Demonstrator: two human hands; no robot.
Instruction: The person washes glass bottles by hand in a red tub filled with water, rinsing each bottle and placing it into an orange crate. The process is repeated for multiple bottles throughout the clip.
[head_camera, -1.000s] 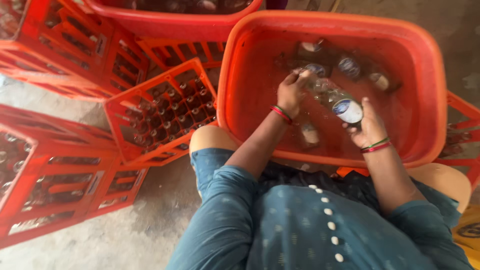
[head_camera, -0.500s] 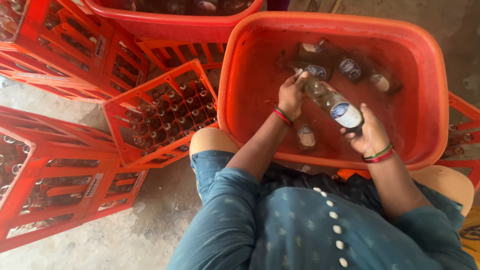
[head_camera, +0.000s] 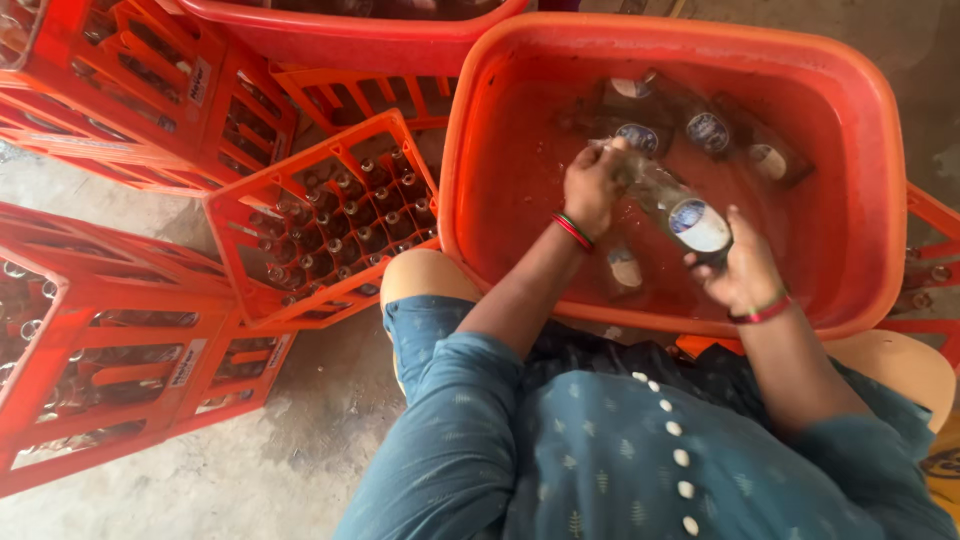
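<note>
Even, soft daylight, no hard shadows. Faint glare on wet inner wall of big orange plastic tub (head_camera: 850, 200). Bottles inside tub slightly soft, blurred by water. Red plastic bottle crates (head_camera: 320, 220) left of tub bend with wide-angle distortion towards the frame edge.

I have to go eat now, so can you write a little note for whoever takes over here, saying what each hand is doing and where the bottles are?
Left hand: closed round the neck end of a clear glass bottle, held over the red tub.
Right hand: grip on the base end of the same bottle, which is tilted with its label facing up.
In the tub: more labelled bottles lie in water at the far side, and one lies near the front wall.
To the left: a red crate full of upright bottles, with other crates around it.
Done so far: cannot tell.
Left: the bottles in the tub.
</note>
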